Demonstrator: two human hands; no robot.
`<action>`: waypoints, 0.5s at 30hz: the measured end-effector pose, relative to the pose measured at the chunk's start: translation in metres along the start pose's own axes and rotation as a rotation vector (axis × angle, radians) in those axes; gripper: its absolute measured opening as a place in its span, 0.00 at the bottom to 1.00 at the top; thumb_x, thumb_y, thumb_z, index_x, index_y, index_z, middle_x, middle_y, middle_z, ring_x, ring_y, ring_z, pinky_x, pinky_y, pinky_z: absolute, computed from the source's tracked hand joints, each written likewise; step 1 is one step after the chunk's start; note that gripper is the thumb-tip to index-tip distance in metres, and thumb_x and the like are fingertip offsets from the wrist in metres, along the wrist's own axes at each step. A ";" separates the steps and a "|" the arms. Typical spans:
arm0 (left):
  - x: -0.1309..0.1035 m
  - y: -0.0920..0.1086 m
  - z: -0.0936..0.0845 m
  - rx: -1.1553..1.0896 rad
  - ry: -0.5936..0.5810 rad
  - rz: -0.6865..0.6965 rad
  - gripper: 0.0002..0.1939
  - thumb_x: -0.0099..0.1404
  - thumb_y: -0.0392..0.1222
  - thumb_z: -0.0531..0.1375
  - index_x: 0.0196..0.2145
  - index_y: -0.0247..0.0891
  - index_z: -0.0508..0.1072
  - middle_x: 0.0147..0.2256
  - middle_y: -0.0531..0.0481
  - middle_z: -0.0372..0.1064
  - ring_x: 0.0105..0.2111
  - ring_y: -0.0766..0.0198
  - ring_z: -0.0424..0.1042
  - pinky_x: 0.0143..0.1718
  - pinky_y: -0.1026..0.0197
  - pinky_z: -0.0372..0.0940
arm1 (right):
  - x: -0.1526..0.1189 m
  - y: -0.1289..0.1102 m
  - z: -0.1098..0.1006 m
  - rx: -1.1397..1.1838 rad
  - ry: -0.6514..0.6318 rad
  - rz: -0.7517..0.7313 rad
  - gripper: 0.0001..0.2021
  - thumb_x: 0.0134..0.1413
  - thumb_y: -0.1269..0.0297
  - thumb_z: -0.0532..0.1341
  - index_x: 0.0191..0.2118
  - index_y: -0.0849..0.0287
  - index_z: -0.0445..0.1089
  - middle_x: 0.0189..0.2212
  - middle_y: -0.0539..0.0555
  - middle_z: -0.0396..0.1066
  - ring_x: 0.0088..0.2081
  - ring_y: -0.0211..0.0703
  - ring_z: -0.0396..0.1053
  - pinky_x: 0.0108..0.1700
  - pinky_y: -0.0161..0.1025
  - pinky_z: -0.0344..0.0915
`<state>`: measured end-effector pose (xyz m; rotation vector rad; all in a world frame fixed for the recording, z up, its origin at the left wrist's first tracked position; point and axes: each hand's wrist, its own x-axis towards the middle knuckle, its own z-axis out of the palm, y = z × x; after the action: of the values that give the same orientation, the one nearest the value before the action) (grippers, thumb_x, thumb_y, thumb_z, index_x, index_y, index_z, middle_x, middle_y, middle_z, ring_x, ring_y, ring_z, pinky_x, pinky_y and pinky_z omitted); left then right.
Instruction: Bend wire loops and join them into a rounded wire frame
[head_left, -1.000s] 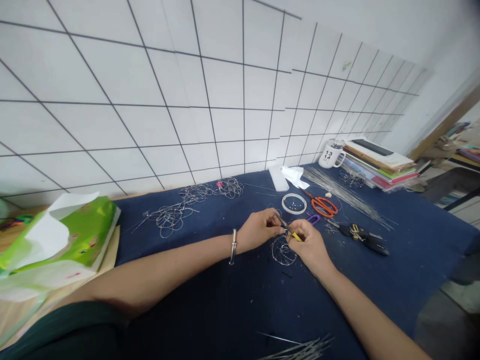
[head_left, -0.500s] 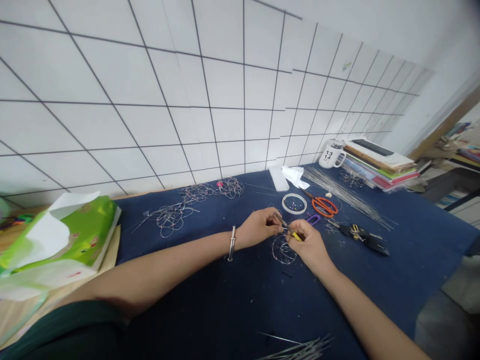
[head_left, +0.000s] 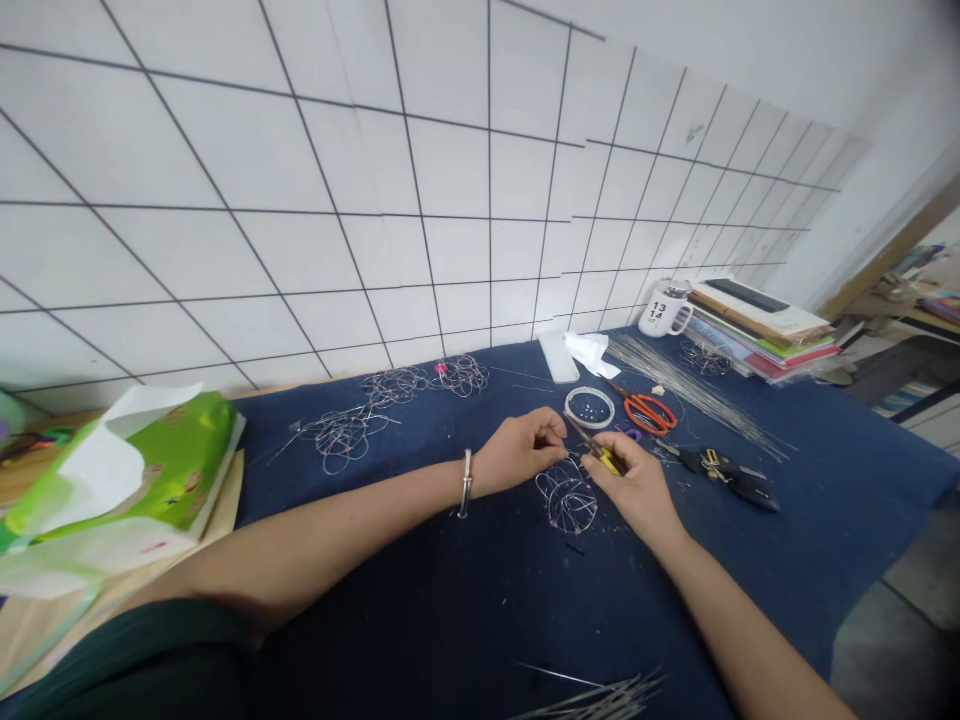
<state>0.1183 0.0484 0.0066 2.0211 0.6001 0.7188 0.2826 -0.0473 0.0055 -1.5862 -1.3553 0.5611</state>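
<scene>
My right hand [head_left: 630, 480] is closed round a small yellow-handled tool [head_left: 609, 460], which looks like pliers; its dark slim tip points up and left. Thumb and fingertips of my left hand [head_left: 523, 452] pinch the thin wire of a wire loop piece [head_left: 568, 500]. That piece, a loose tangle of silvery loops with small pinkish beads, hangs or lies just below my hands; I cannot tell which. The tool's tip is a little apart from my left fingers. Just beyond my hands is a round white dish [head_left: 570, 405] with small beads in it.
Orange-handled scissors [head_left: 649, 413] and black cutters [head_left: 731, 475] lie to the right. Straight wires [head_left: 697, 390] are spread behind them, near a white mug [head_left: 664, 310] and stacked books [head_left: 757, 325]. Several wire tangles [head_left: 345, 438] sit left; more wires [head_left: 607, 698] lie in front. A green tissue pack [head_left: 172, 455] is far left.
My right hand has drawn slightly right with the yellow-handled tool, and its tip has come away from my left fingers. The wire loop piece has shifted a little; my left hand stays nearly in place.
</scene>
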 end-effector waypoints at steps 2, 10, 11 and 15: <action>-0.001 0.005 -0.001 0.068 0.003 0.030 0.08 0.56 0.36 0.57 0.36 0.37 0.63 0.29 0.53 0.70 0.28 0.69 0.68 0.31 0.65 0.62 | -0.001 -0.002 -0.001 -0.065 0.058 -0.045 0.11 0.44 0.61 0.59 0.36 0.58 0.66 0.27 0.51 0.67 0.28 0.39 0.63 0.32 0.35 0.60; -0.003 0.029 0.002 0.266 -0.013 0.111 0.08 0.56 0.35 0.57 0.36 0.37 0.66 0.30 0.51 0.70 0.29 0.66 0.70 0.30 0.64 0.62 | -0.005 -0.013 -0.004 -0.238 0.041 -0.240 0.06 0.46 0.65 0.56 0.33 0.56 0.67 0.26 0.50 0.65 0.27 0.38 0.62 0.32 0.35 0.60; -0.003 0.030 0.002 0.242 -0.005 0.101 0.09 0.56 0.36 0.57 0.36 0.37 0.65 0.30 0.52 0.70 0.29 0.67 0.70 0.30 0.65 0.62 | -0.005 -0.013 -0.005 -0.233 0.036 -0.223 0.06 0.46 0.65 0.56 0.33 0.56 0.68 0.25 0.50 0.65 0.26 0.38 0.62 0.31 0.35 0.59; -0.005 0.028 0.004 0.139 0.029 0.082 0.08 0.56 0.36 0.58 0.36 0.38 0.64 0.27 0.55 0.69 0.26 0.70 0.67 0.27 0.67 0.61 | -0.006 -0.012 -0.005 -0.189 0.009 -0.191 0.06 0.46 0.65 0.57 0.33 0.56 0.68 0.26 0.49 0.67 0.26 0.38 0.63 0.31 0.35 0.60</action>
<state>0.1213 0.0287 0.0273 2.1776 0.6016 0.7748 0.2790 -0.0556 0.0169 -1.5832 -1.5704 0.3171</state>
